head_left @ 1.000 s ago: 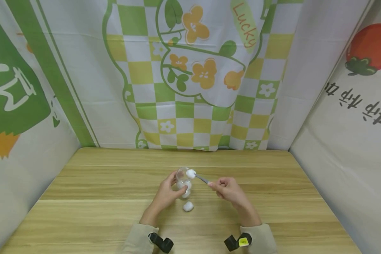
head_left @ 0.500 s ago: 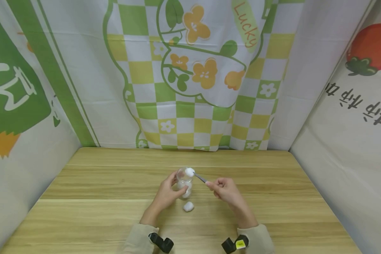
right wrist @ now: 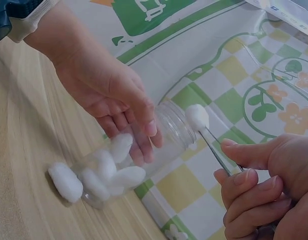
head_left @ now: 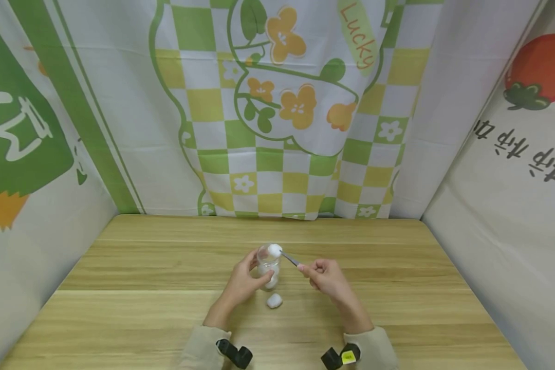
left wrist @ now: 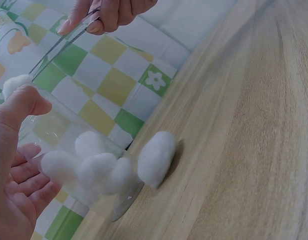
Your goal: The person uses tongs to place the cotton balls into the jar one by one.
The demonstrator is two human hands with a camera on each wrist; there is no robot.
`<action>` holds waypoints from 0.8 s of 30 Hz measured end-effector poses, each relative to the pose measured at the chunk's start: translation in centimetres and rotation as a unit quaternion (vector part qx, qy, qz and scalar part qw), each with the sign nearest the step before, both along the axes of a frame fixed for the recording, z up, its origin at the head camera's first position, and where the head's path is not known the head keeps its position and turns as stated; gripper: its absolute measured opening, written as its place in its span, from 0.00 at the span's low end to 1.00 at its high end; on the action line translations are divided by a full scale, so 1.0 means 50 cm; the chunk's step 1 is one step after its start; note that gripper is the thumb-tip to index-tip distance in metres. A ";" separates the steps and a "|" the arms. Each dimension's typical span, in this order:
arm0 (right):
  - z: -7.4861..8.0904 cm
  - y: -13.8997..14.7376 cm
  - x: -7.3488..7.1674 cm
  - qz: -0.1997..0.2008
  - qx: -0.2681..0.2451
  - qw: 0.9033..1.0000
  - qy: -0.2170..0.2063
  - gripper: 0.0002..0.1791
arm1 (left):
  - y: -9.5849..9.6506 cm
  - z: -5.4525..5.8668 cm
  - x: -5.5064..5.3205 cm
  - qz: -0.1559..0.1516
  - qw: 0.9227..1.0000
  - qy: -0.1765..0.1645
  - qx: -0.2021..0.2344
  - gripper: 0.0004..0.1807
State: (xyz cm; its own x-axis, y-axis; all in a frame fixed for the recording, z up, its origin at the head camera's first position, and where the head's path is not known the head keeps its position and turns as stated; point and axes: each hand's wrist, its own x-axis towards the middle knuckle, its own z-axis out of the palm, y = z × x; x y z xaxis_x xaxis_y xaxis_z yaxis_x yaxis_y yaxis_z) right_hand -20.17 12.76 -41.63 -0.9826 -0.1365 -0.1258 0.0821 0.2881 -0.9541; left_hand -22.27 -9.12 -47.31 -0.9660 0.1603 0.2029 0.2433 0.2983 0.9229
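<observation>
A clear glass jar (right wrist: 166,142) stands upright on the table with several white cotton balls (right wrist: 106,165) in its lower part. My left hand (head_left: 244,280) grips it around the side, thumb in front and fingers behind. In my right hand (head_left: 327,277) I pinch metal tweezers (head_left: 290,258). Their tips hold one cotton ball (right wrist: 197,117) at the jar's mouth, by the right side of the rim. Another cotton ball (head_left: 274,301) lies on the table just in front of the jar, apart from both hands.
The wood-grain table (head_left: 166,267) runs back to a green-and-yellow checked curtain (head_left: 268,169). Printed cloth walls (head_left: 499,221) stand at the left and right sides. Black wrist cameras (head_left: 235,353) sit on both sleeves.
My right hand has moved slightly left, bringing the tweezers and the pinched cotton ball further over the jar's mouth. The left hand and jar have stayed in place.
</observation>
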 end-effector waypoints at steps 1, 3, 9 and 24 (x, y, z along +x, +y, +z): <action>0.001 0.000 0.001 -0.001 0.001 1.000 -0.002 0.16 | 0.000 0.000 0.000 0.000 1.000 -0.001 0.000 0.33; -0.001 -0.001 0.001 -0.002 0.000 1.000 -0.001 0.16 | 0.000 0.000 0.001 0.000 1.000 -0.001 0.000 0.33; -0.004 -0.004 0.001 -0.002 0.005 1.000 0.005 0.16 | 0.000 -0.001 0.000 0.000 1.000 -0.001 -0.007 0.34; -0.008 -0.006 -0.002 0.002 0.011 1.000 0.009 0.15 | 0.000 0.000 0.001 -0.001 1.000 0.008 -0.005 0.33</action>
State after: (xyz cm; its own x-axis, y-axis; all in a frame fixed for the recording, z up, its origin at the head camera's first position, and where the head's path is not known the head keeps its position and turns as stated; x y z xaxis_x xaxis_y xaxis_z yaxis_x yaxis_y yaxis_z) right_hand -20.28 12.45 -42.01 -0.9841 -0.1376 -0.1121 0.0647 0.3099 -0.9486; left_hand -22.22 -9.10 -47.31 -0.9625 0.1643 0.2159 0.2579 0.3074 0.9160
